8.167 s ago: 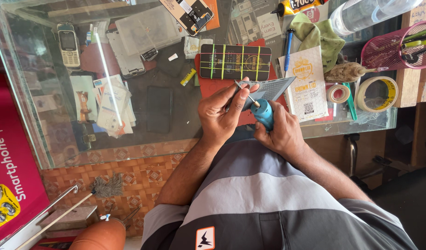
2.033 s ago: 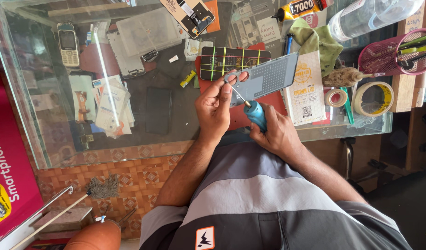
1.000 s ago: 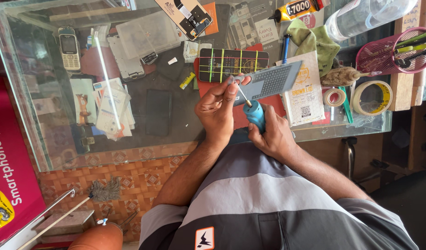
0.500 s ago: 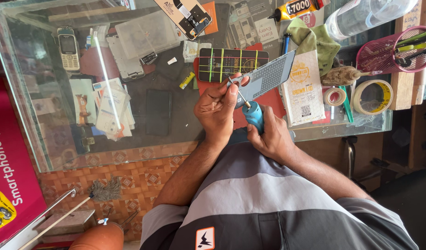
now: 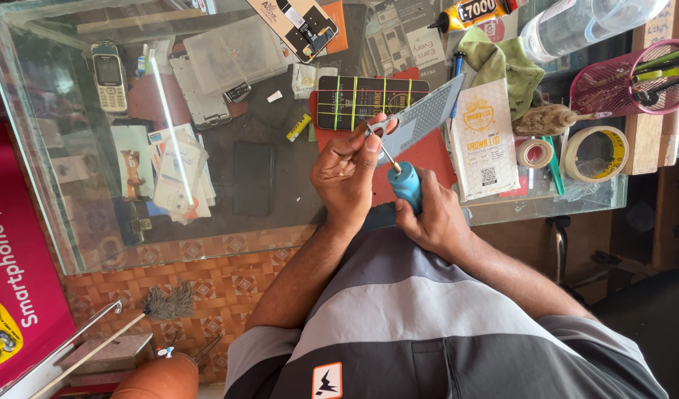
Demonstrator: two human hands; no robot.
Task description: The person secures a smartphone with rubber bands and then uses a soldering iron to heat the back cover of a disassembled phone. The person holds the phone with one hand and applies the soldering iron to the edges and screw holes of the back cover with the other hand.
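Note:
My left hand (image 5: 348,171) pinches the near corner of a thin grey phone panel (image 5: 426,113) and holds it tilted above the red work mat (image 5: 430,159). My right hand (image 5: 434,220) grips a small screwdriver by its blue handle (image 5: 407,185). Its thin metal shaft points up-left, and the tip meets the panel's corner right by my left fingertips. Both hands are close together over the near edge of the glass counter (image 5: 95,244).
A dark board with yellow-green bands (image 5: 369,100) lies behind the panel. A white booklet (image 5: 485,140), tape rolls (image 5: 594,154), a pink mesh tool holder (image 5: 620,81), a green cloth (image 5: 511,63), a glue tube (image 5: 476,11) and an old keypad phone (image 5: 108,76) surround it.
The grey panel has risen from low beside the screwdriver to a steeper tilt farther from me. Over the last second the hands and screwdriver have barely shifted.

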